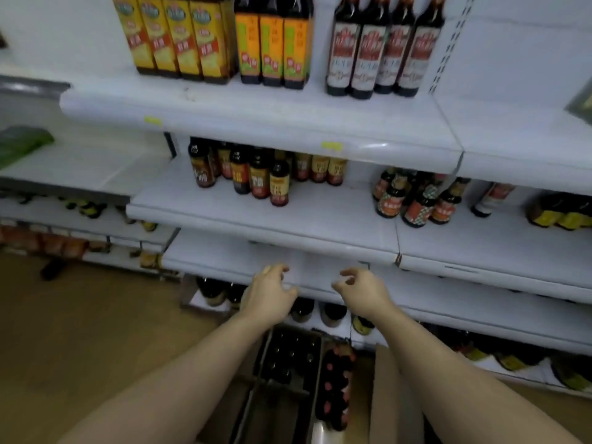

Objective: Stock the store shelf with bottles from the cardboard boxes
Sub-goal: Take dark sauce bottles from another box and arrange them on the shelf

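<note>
Both my hands hover empty in front of a low white shelf [224, 254]. My left hand [269, 296] and my right hand [362, 290] have loosely curled fingers and hold nothing. Below my forearms, on the floor, an open cardboard box [290, 357] holds several dark bottles with black caps. Beside it stands a row of dark bottles with red caps [336, 386]. On the middle shelf [304, 213] stands a group of small dark sauce bottles [259, 177].
Tall bottles with yellow, orange and red-white labels [272, 43] line the top shelf. More small bottles [416, 200] stand on the middle shelf at right. Dark bottles [333, 312] sit under the low shelf. A brown cardboard flap [384, 395] rises at right; wooden floor [80, 331] lies left.
</note>
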Demonstrator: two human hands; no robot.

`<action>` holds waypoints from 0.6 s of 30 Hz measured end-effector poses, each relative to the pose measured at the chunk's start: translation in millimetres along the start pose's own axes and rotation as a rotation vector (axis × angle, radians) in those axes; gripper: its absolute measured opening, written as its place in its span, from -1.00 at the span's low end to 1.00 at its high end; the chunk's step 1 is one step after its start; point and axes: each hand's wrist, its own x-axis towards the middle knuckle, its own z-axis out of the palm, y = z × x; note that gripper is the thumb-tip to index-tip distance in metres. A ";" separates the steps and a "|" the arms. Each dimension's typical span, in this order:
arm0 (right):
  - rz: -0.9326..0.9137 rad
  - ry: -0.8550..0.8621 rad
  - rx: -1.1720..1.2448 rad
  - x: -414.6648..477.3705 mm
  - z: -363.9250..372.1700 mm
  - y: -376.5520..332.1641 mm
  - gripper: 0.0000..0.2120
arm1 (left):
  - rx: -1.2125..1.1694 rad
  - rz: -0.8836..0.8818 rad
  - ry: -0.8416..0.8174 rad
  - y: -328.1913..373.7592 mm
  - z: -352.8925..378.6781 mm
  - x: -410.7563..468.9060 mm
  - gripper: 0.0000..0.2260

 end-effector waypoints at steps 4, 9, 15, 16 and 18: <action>-0.002 -0.082 -0.022 19.8 32.1 45.0 -0.57 | 0.024 -0.114 -0.051 -35.0 51.5 -13.0 -0.56; 0.009 -0.233 -0.080 41.4 89.2 96.5 -0.61 | 0.067 -0.230 -0.145 -83.5 105.1 -26.4 -0.56; 0.120 -0.357 -0.067 77.0 193.1 166.8 -0.57 | 0.089 -0.311 -0.288 -175.4 192.9 -4.4 -0.56; 0.138 -0.364 -0.067 83.6 212.9 179.2 -0.56 | 0.091 -0.319 -0.309 -192.5 208.8 2.1 -0.56; 0.174 -0.374 -0.092 95.8 253.3 202.5 -0.54 | 0.093 -0.338 -0.343 -227.7 239.7 15.1 -0.58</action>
